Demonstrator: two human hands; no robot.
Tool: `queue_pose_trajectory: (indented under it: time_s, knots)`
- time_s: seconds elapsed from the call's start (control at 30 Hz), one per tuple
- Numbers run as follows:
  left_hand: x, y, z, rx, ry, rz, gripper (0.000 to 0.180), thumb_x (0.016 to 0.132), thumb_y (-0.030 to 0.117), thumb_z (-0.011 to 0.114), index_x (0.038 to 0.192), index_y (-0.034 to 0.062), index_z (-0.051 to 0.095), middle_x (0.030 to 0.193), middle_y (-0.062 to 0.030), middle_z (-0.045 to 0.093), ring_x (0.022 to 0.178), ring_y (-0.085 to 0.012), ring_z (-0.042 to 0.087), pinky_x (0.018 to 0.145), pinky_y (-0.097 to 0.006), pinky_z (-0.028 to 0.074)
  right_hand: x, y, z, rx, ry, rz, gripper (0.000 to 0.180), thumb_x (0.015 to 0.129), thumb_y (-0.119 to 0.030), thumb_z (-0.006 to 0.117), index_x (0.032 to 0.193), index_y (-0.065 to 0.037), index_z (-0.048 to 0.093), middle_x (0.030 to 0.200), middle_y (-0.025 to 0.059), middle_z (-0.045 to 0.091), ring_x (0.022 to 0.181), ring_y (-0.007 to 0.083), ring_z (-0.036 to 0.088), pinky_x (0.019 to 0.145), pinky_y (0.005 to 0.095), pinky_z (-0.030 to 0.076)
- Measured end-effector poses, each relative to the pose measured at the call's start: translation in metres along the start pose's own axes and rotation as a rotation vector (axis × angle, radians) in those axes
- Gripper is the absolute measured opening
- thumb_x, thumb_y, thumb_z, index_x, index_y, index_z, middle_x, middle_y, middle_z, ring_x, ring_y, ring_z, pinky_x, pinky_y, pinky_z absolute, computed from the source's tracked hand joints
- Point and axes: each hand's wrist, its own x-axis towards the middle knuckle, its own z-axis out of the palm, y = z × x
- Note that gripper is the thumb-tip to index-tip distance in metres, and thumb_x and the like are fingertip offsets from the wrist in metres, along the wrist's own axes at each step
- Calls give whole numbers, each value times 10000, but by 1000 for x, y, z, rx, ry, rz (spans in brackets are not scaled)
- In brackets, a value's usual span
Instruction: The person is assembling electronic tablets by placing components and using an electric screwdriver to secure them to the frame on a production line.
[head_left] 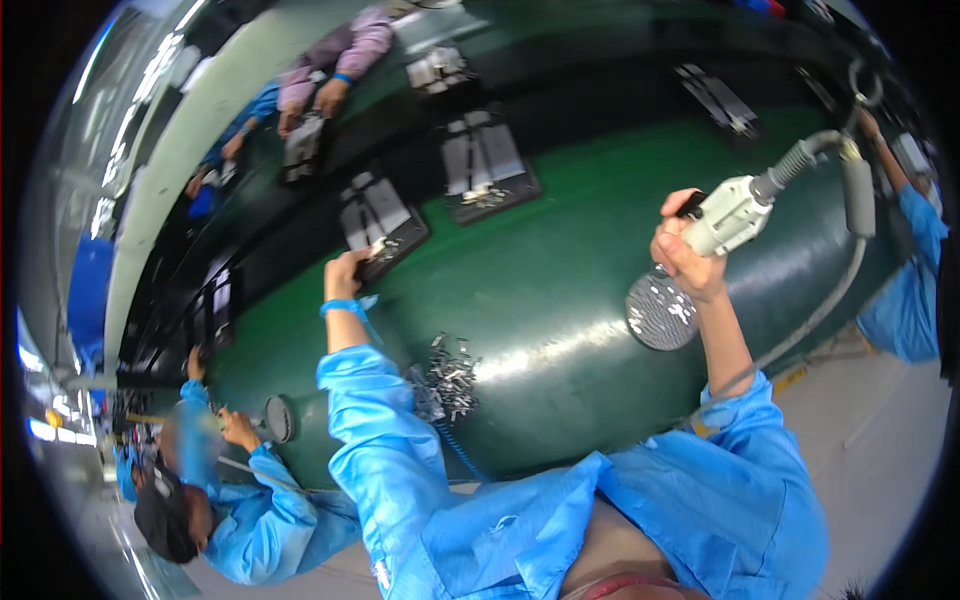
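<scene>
My right hand point(690, 250) is wrapped round a pale powered screwdriver point(730, 217), its tip pointing down toward the table. Just below that tip is a round, grey, dotted dish point(661, 318) with small bright pieces on it. On the left, my left hand point(345, 273) has its fingers closed at the near corner of a black tray point(415, 236). Two grey panels and small pale parts lie on that tray, and my fingertips are partly hidden there. A blue band with a cord circles my left wrist.
Small metal parts point(454, 380) lie heaped by my left forearm. More loaded trays point(488, 168) stand on the dark strip beyond. A cable point(848, 275) hangs from the screwdriver on the right. Co-workers' hands point(330, 97) work across the table; another person point(240, 500) sits to my left.
</scene>
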Motion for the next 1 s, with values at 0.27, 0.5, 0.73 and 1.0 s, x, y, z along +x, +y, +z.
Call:
queue_pose_trajectory:
  time_s: [0.27, 0.5, 0.73, 1.0]
  knots:
    - [-82, 69, -3, -756, -139, 99, 225, 805, 84, 643, 930, -60, 524, 859, -111, 614, 757, -215, 627, 659, -327, 530, -39, 7, -32, -53, 20, 119, 258, 807, 84, 564, 1018, 5, 439, 586, -36, 400, 437, 35, 363, 404, 201, 332]
    - [-315, 86, -20, -948, -252, 390, 616, 822, 10, 629, 1348, -47, 314, 1178, -176, 533, 1043, -229, 559, 912, -339, 457, -43, 15, -41, -74, 51, 129, 290, 810, 91, 530, 1055, -3, 409, 585, -22, 414, 432, 42, 391, 400, 198, 342]
    - [-457, 1, 48, -866, -324, 246, 804, 783, -24, 596, 1451, -21, 148, 1417, -177, 308, 1285, -232, 322, 1072, -317, 244, -37, 23, -45, -90, 99, 74, 280, 819, 77, 525, 1056, -9, 401, 577, -22, 407, 423, 52, 386, 409, 210, 339]
    - [-461, -32, 59, -163, -385, 488, 776, 782, 110, 666, 1407, -48, 233, 1318, -235, 410, 1219, -342, 418, 1006, -376, 347, -26, 34, -35, -26, 64, 117, 276, 812, 90, 524, 1036, -10, 397, 570, -18, 422, 418, 51, 400, 391, 207, 322]
